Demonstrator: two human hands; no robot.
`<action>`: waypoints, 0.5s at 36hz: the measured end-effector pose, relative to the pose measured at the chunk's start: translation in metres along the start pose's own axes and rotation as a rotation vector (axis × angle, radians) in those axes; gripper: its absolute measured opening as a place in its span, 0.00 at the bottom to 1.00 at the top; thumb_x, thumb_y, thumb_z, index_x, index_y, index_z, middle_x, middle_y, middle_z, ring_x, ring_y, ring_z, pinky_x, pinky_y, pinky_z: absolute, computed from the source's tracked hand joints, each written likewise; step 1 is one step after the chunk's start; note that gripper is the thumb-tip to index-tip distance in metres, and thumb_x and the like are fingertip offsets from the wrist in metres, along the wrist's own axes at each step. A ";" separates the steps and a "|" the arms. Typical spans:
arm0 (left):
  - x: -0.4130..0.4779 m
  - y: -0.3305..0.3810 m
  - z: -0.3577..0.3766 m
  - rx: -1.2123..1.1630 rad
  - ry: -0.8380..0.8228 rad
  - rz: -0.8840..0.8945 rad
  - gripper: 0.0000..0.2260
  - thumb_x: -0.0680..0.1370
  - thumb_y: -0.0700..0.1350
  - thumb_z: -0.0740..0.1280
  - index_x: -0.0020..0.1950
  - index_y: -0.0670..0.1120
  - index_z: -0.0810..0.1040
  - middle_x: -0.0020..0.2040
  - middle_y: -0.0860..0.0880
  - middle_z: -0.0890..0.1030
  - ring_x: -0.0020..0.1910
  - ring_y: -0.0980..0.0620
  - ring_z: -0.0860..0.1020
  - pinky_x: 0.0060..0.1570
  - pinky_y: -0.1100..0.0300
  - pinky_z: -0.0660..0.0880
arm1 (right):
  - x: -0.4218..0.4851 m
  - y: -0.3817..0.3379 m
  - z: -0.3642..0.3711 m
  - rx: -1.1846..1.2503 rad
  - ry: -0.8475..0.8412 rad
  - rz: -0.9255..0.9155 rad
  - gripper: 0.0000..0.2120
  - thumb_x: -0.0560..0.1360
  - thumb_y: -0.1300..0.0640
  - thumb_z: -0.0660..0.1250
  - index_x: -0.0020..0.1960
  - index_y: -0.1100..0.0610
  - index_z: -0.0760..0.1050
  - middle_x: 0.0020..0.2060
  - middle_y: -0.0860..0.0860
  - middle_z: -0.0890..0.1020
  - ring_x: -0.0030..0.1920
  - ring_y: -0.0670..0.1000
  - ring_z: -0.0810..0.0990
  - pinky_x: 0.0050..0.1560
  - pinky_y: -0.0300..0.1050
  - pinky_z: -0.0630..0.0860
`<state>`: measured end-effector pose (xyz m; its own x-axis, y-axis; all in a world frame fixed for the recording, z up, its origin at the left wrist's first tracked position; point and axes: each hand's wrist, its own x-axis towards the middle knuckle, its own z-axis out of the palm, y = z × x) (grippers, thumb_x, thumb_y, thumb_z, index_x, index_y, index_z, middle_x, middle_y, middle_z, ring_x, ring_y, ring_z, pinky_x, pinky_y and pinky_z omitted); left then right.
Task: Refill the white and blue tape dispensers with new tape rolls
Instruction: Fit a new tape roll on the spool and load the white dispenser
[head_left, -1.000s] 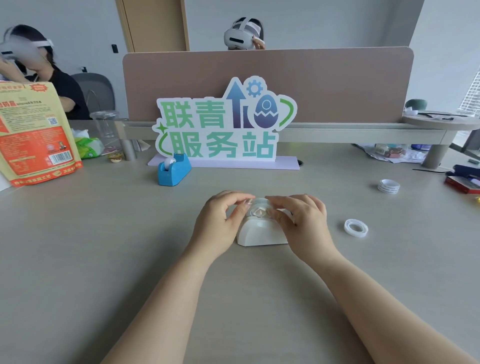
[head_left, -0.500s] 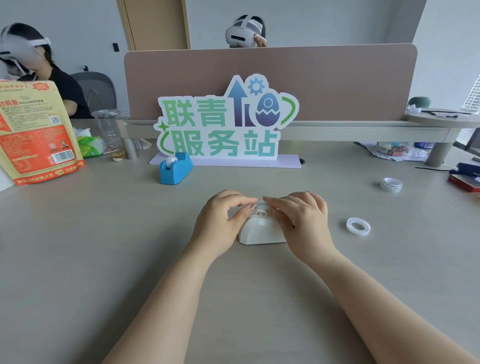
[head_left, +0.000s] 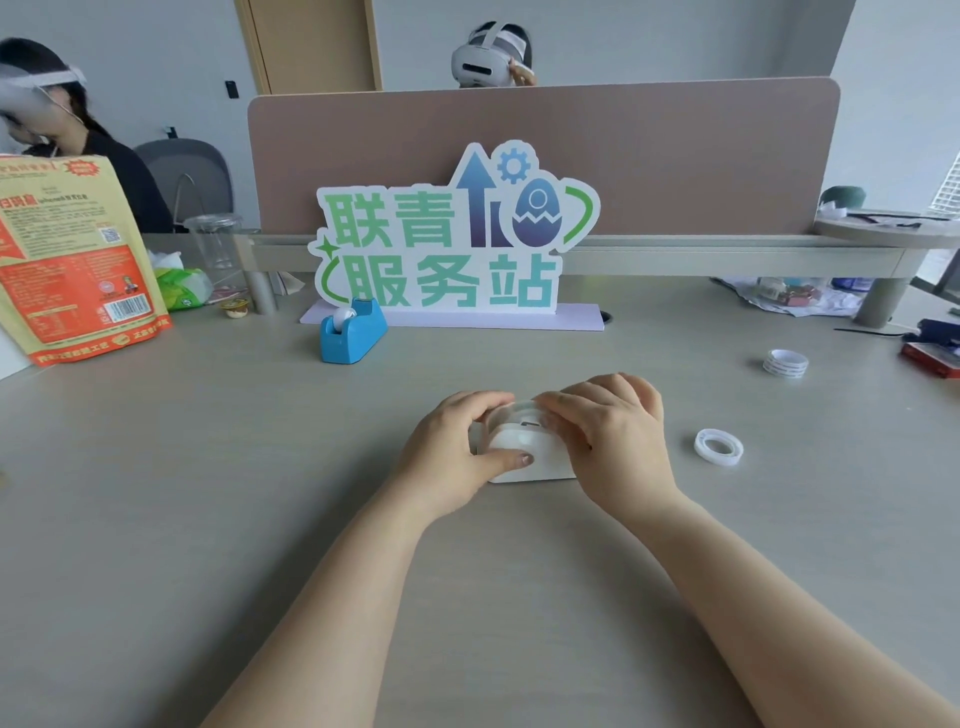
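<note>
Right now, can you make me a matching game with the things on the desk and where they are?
Things:
1. white tape dispenser
2. blue tape dispenser
3. single tape roll
4. orange bag

Places:
A. standing at the far left of the desk
B. lying flat, to the right of the right hand
C. held between the left hand and the right hand
D. in front of the left end of the green sign

Pairs: 1-C, 2-D, 3-B, 4-A
</note>
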<state>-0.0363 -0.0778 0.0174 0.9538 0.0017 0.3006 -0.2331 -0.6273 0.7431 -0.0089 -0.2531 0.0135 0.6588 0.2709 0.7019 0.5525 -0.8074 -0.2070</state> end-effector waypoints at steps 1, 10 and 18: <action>0.000 0.000 0.000 -0.003 0.001 -0.001 0.27 0.65 0.49 0.78 0.63 0.54 0.75 0.57 0.57 0.75 0.58 0.56 0.75 0.63 0.58 0.70 | 0.000 0.000 0.000 -0.009 -0.003 0.000 0.10 0.73 0.58 0.64 0.48 0.47 0.81 0.39 0.42 0.83 0.44 0.52 0.78 0.57 0.47 0.60; -0.002 0.002 -0.006 0.063 -0.090 0.045 0.31 0.69 0.53 0.74 0.69 0.63 0.65 0.65 0.61 0.71 0.64 0.61 0.70 0.64 0.60 0.67 | -0.001 0.003 -0.005 0.135 -0.064 0.138 0.16 0.74 0.44 0.61 0.60 0.41 0.76 0.56 0.40 0.80 0.59 0.50 0.73 0.61 0.41 0.55; -0.012 0.008 -0.004 0.207 0.021 0.238 0.18 0.74 0.50 0.70 0.63 0.61 0.75 0.66 0.62 0.72 0.65 0.63 0.68 0.64 0.67 0.64 | -0.005 0.013 -0.013 0.216 -0.091 0.295 0.10 0.76 0.46 0.64 0.56 0.41 0.78 0.62 0.38 0.76 0.64 0.47 0.68 0.61 0.40 0.52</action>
<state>-0.0501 -0.0799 0.0227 0.8722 -0.1493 0.4658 -0.4039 -0.7570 0.5137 -0.0119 -0.2719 0.0164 0.8430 0.0964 0.5292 0.4208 -0.7310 -0.5372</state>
